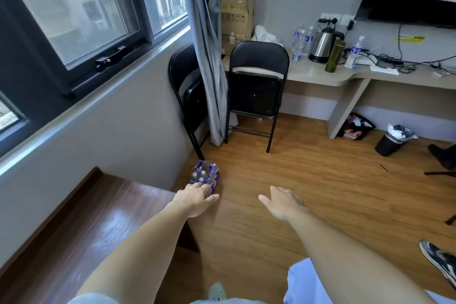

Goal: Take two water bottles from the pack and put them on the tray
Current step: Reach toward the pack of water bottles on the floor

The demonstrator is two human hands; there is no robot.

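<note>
Fingers (206, 189) of the left hand (195, 201) spread wide, reaching the pack (206, 176) just beyond; right hand (281, 202) open, empty. No bottle taken yet.

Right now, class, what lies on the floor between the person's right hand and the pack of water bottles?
Head view: only bare wooden floor separates the right hand from the pack, which the left hand reaches.

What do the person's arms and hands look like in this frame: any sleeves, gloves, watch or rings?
Both forearms are bare to the bottom of the frame, with no sleeves reaching them. The left hand and right hand are ungloved. No watch, bracelet or ring is visible on either. Pale blue fabric shows at the lower edge beneath the arms, apparently the person's clothing.
</note>
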